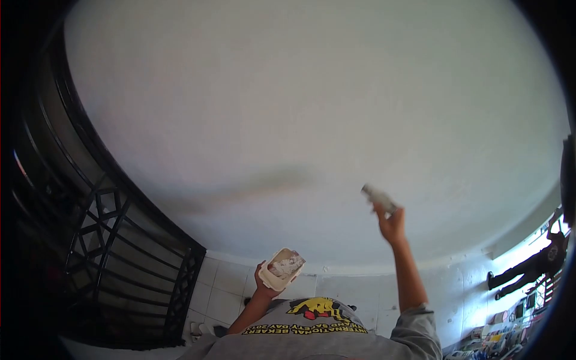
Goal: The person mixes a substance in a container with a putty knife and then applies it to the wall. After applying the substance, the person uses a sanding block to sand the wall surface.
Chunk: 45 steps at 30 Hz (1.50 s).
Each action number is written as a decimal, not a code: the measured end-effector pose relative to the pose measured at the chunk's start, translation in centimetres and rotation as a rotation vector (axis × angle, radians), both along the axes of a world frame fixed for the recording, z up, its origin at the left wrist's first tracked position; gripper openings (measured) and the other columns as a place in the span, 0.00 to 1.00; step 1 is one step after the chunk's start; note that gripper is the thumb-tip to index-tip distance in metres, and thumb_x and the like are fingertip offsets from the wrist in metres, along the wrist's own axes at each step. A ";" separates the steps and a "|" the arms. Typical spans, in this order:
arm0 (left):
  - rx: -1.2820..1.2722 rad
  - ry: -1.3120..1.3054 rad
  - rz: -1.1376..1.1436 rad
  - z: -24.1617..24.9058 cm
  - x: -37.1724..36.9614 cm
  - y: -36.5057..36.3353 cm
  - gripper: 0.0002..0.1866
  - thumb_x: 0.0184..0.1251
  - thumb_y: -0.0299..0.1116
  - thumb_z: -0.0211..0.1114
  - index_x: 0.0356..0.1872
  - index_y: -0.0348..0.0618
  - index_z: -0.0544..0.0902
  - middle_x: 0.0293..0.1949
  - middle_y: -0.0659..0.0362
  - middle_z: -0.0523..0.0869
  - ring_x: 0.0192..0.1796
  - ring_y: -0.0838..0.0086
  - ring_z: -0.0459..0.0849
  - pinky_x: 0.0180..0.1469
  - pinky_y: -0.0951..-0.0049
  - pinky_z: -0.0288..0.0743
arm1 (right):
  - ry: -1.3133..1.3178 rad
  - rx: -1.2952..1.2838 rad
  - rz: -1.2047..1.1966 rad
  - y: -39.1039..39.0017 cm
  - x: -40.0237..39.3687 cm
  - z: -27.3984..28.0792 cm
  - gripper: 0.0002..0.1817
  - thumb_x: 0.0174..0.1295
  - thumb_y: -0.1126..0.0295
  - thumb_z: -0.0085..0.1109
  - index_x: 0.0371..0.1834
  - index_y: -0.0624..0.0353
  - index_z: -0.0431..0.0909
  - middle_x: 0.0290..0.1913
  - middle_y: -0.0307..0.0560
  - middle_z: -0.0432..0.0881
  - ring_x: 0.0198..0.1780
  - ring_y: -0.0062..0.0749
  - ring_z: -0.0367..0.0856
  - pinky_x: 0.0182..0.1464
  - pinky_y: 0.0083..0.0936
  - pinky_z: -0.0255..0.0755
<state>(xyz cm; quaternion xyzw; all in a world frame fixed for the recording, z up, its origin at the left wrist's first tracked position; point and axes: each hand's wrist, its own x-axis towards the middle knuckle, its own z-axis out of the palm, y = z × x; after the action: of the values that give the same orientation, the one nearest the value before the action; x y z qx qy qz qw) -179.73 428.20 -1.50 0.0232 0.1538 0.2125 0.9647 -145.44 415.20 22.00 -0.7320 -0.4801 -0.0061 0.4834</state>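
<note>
My left hand (266,285) grips a small cream tray (279,283) from its left side, low in front of my shirt. White, paste-like material (288,264) lies inside the tray. Raised to the right, my right hand (391,223) is closed around a pale, blurred tool (380,198) close to the white wall (312,108). Whether the tool touches the wall cannot be made out. Its exact kind is unclear.
A black metal gate (129,252) curves along the left. Light floor tiles (225,294) lie below the wall. At the right, another person in dark clothes (537,262) stands near many assorted items (501,333) on the floor.
</note>
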 end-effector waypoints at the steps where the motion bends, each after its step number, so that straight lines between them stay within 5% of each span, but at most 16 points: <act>1: 0.012 -0.011 0.011 0.0 0.2 -0.2 0.38 0.65 0.62 0.54 0.72 0.51 0.72 0.71 0.51 0.73 0.73 0.48 0.71 0.70 0.40 0.66 | -0.177 0.125 -0.032 0.8 0.6 3.5 0.09 0.70 0.73 0.61 0.46 0.69 0.85 0.37 0.47 0.90 0.40 0.28 0.89 0.43 0.24 0.80; 6: 0.013 0.032 0.067 2.9 0.0 -1.5 0.38 0.65 0.62 0.53 0.71 0.51 0.73 0.70 0.51 0.74 0.72 0.48 0.72 0.69 0.40 0.66 | -0.631 0.605 -0.165 6.5 0.9 16.2 0.10 0.64 0.81 0.64 0.47 0.68 0.86 0.49 0.55 0.89 0.50 0.45 0.90 0.50 0.31 0.82; 8: 0.015 0.035 0.103 2.3 0.3 -1.6 0.37 0.65 0.62 0.53 0.70 0.52 0.74 0.69 0.52 0.74 0.71 0.48 0.72 0.69 0.40 0.67 | -0.776 0.721 -0.094 9.6 2.9 18.3 0.16 0.64 0.82 0.64 0.55 0.63 0.83 0.57 0.54 0.86 0.59 0.49 0.85 0.57 0.33 0.80; 14: 0.068 0.090 0.135 2.7 0.1 -2.4 0.36 0.65 0.62 0.53 0.69 0.52 0.75 0.69 0.52 0.75 0.71 0.48 0.72 0.68 0.40 0.68 | -1.065 0.827 -0.229 15.2 8.9 21.5 0.35 0.62 0.80 0.66 0.74 0.45 0.70 0.72 0.51 0.73 0.74 0.50 0.70 0.75 0.53 0.57; 15: 0.079 0.108 0.141 3.0 0.3 -2.3 0.36 0.65 0.62 0.53 0.69 0.52 0.75 0.69 0.52 0.75 0.71 0.48 0.72 0.68 0.40 0.68 | -1.050 0.634 -0.395 14.6 9.3 21.2 0.35 0.64 0.70 0.66 0.76 0.36 0.68 0.78 0.50 0.65 0.79 0.49 0.60 0.78 0.63 0.42; 21: 0.044 0.079 0.205 3.7 0.7 -3.9 0.35 0.64 0.63 0.56 0.68 0.57 0.76 0.69 0.54 0.76 0.70 0.49 0.75 0.67 0.43 0.71 | -0.863 0.511 -0.719 7.7 11.6 24.4 0.32 0.69 0.51 0.60 0.77 0.22 0.65 0.84 0.49 0.50 0.84 0.54 0.44 0.75 0.74 0.29; 25: -0.033 0.097 0.289 3.7 1.4 -5.0 0.34 0.63 0.62 0.58 0.67 0.57 0.78 0.68 0.55 0.78 0.69 0.51 0.75 0.67 0.44 0.71 | -0.928 0.478 -0.707 5.0 12.1 24.8 0.33 0.67 0.49 0.62 0.77 0.17 0.64 0.84 0.48 0.50 0.84 0.54 0.43 0.76 0.74 0.30; 29: 0.034 0.079 0.195 3.2 0.8 -4.0 0.34 0.64 0.62 0.58 0.66 0.55 0.78 0.67 0.55 0.79 0.69 0.51 0.76 0.67 0.44 0.71 | -1.153 0.300 -0.554 4.8 9.6 23.0 0.39 0.60 0.47 0.69 0.76 0.12 0.62 0.83 0.42 0.54 0.83 0.51 0.49 0.76 0.70 0.45; 36: 0.107 -0.012 0.036 4.2 0.1 -2.5 0.34 0.64 0.62 0.58 0.66 0.54 0.78 0.67 0.54 0.78 0.69 0.47 0.76 0.65 0.41 0.73 | -1.283 -0.030 -0.346 1.2 9.7 17.0 0.49 0.54 0.47 0.75 0.77 0.05 0.55 0.83 0.37 0.55 0.83 0.43 0.51 0.78 0.63 0.48; 41: 0.077 0.047 0.021 5.3 0.1 -2.0 0.34 0.64 0.62 0.58 0.66 0.55 0.78 0.68 0.53 0.77 0.68 0.45 0.76 0.59 0.39 0.78 | -1.118 0.324 -0.549 -0.7 14.9 21.2 0.33 0.60 0.58 0.70 0.71 0.23 0.73 0.82 0.44 0.58 0.82 0.49 0.53 0.79 0.61 0.46; 45: 0.130 0.037 -0.030 5.1 0.3 -1.2 0.34 0.64 0.61 0.58 0.66 0.55 0.78 0.68 0.53 0.77 0.69 0.45 0.75 0.61 0.39 0.76 | -0.954 0.502 -0.742 1.1 16.0 21.2 0.31 0.60 0.60 0.67 0.70 0.28 0.75 0.82 0.52 0.55 0.82 0.60 0.49 0.78 0.67 0.42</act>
<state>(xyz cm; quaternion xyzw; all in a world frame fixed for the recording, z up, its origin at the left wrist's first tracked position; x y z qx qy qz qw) -179.43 426.98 3.60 0.0921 0.1571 0.2073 0.9612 -129.44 416.30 43.16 -0.6309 -0.3413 -0.6084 0.3395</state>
